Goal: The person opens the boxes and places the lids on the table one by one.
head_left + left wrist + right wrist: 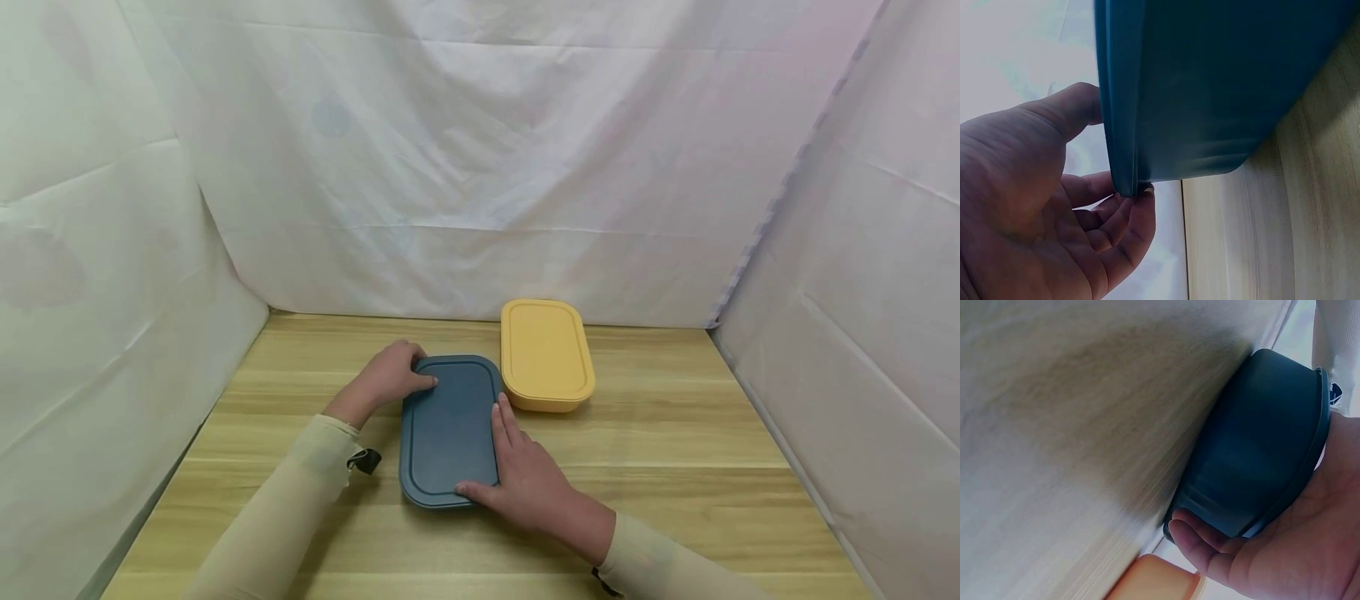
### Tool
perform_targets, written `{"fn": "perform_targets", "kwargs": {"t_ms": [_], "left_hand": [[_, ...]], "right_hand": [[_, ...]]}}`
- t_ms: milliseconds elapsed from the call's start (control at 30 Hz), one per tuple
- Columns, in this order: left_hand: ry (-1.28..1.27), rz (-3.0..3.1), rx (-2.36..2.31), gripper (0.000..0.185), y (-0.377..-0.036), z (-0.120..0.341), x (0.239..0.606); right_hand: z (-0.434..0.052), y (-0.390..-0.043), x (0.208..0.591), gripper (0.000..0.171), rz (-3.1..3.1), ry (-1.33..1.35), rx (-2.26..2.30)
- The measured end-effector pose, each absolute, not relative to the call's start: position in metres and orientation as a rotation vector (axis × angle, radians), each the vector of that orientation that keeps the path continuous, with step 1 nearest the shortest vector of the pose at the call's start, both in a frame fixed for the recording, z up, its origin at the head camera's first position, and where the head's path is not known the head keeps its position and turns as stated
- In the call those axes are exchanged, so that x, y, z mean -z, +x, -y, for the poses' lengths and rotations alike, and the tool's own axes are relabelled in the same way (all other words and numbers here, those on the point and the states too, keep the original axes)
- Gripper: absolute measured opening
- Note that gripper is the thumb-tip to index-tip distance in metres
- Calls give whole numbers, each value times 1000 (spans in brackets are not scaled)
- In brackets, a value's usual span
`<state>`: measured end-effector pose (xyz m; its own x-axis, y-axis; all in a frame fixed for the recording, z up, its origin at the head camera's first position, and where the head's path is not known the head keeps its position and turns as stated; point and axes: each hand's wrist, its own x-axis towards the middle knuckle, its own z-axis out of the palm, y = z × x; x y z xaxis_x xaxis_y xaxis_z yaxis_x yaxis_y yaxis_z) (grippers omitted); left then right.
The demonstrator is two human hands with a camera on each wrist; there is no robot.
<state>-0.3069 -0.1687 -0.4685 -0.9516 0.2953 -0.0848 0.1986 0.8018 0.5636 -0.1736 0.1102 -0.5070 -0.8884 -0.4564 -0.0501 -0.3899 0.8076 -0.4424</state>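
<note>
A dark blue lidded food container (452,433) rests on the wooden table between the two hands, its lid on top. My left hand (386,377) grips its far left corner, thumb over the lid, and in the left wrist view the curled fingers (1138,234) reach under the lid's rim. Along the right side lies my right hand (528,479), with its thumb on the lid near the front edge. In the right wrist view the fingertips (1194,534) press against the container's side wall.
A yellow lidded container (546,350) stands behind and to the right, close to the blue one's far right corner. White cloth (450,167) hangs along the back and both sides of the wooden table (697,483).
</note>
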Motion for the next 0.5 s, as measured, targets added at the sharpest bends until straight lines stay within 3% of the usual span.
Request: {"fn": "perform_targets", "kwargs": {"t_ms": [500], "left_hand": [[385,-2830,-850,46,-305,168,468]], "right_hand": [[-110,-173,505,129,-2835,-661,634]]}}
